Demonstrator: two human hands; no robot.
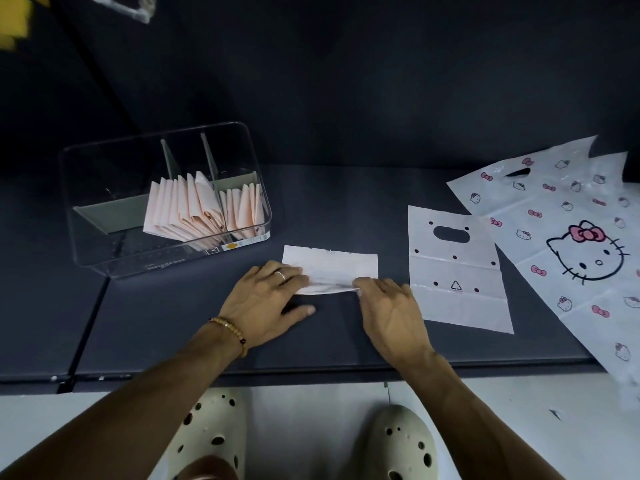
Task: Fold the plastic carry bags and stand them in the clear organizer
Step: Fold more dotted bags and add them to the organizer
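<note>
Half-folded white bag (pixel 330 266) lying flat at centre, near edge lifting into a fold. Clear organizer (pixel 166 199) sitting far left, holding upright folded pink bags (pixel 204 209). Dotted flat bag (pixel 457 271) and cat-print bags (pixel 571 237) lying right.

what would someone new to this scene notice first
Probably the two hands, left and right, at the centre, holding the near edge of a half-folded pale plastic bag on the dark table. Next, the large white cartoon-cat print bag spread flat at the right, and the clear plastic organizer at the left with folded pink bags standing inside.
</note>
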